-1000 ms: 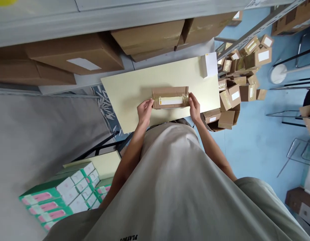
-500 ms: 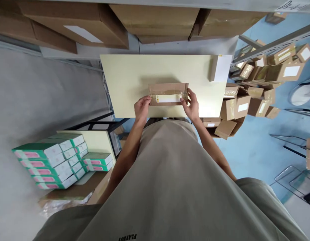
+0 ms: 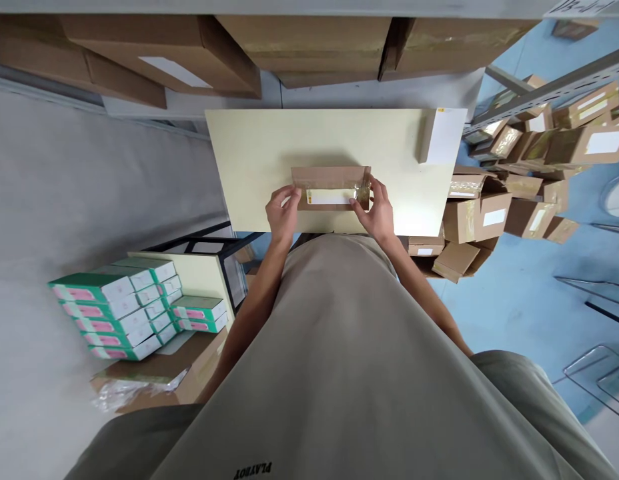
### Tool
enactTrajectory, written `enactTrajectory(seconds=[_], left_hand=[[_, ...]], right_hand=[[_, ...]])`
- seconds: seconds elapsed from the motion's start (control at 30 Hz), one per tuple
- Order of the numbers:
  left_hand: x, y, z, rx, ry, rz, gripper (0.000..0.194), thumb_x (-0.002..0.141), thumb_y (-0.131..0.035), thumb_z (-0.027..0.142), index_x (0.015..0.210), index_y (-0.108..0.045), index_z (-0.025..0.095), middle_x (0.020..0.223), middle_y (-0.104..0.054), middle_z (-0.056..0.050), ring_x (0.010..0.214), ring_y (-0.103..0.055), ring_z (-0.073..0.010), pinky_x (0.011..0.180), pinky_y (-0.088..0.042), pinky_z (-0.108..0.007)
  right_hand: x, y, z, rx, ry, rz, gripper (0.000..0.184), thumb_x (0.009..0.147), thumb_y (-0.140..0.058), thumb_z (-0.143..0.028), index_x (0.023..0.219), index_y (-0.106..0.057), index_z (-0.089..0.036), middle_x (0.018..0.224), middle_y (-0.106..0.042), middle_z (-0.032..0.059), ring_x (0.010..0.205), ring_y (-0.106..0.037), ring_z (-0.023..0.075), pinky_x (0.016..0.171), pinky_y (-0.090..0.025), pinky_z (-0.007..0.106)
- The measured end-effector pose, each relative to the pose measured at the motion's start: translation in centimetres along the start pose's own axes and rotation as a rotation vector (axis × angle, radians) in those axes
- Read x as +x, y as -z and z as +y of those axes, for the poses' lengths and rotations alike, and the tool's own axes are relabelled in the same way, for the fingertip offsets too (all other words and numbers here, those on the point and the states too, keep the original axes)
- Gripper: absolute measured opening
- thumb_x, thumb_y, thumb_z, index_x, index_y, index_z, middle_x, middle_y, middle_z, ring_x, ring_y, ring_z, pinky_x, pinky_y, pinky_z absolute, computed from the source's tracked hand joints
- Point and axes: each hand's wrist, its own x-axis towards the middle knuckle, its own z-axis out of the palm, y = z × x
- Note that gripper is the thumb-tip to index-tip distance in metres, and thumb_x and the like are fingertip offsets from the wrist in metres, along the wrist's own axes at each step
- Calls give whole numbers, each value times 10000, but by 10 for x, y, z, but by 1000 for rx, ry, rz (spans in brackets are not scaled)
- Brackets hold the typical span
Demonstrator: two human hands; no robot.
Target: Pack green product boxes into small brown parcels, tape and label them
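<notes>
The small brown cardboard box with shiny tape (image 3: 329,177) is between two hands, above or on the pale yellow board (image 3: 259,147); I cannot tell which. It carries a white label with yellow mark (image 3: 329,197), too small to read. The left hand (image 3: 282,212) pinches its left end; the right hand (image 3: 377,210) grips its right end, thumb at the label. Below the grip, the grey shirt (image 3: 334,347) reads "PLAYBOY".
</notes>
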Motion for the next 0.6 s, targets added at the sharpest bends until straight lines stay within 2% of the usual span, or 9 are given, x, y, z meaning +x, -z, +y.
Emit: enactTrajectory(seconds=[0.1, 0.23, 0.43, 0.5, 0.6], left_hand=[[-4, -7, 12, 39, -93, -4, 218, 870, -880, 433, 884, -804, 228, 1256, -781, -123, 1351, -685, -321, 1153, -585, -409], [-8, -14, 20, 38, -111, -79, 168, 884, -869, 387, 864, -800, 235, 1249, -774, -110, 1338, -691, -314, 1137, -589, -412], [-8, -20, 16, 64, -111, -187, 102, 874, -832, 342, 879, -831, 240, 1176, -802, -93, 1198, -741, -275, 1046, -610, -374], [-7, -28, 12, 84, -109, -239, 107, 886, -812, 333, 907, -855, 237, 1102, -829, -88, 1108, -762, -261, 1017, -613, -369], [-5, -49, 6, 96, -107, -346, 126, 896, -792, 330, 932, -876, 243, 1041, -862, -74, 1020, -776, -256, 998, -624, -382]], right_hand=[[1, -6, -4, -4, -10, 31, 759, 1020, -722, -672, 1682, -446, -421, 1767, -486, 78, 1602, -525, 400, 1206, -631, 635], [3, -18, -4, -32, -1, 77, 705, 1045, -681, -667, 1649, -449, -385, 1774, -454, 101, 1596, -525, 404, 1187, -644, 627], [2, -27, -8, -56, -68, 126, 523, 1079, -627, -583, 1515, -487, -331, 1730, -452, 142, 1461, -647, 386, 1145, -661, 629], [-1, -27, -10, -80, -84, 144, 437, 1087, -607, -557, 1443, -517, -321, 1700, -476, 147, 1398, -687, 369, 1145, -657, 623], [-4, -26, -10, -129, -97, 183, 325, 1108, -546, -552, 1341, -562, -326, 1642, -521, 132, 1343, -714, 339, 1153, -649, 622]])
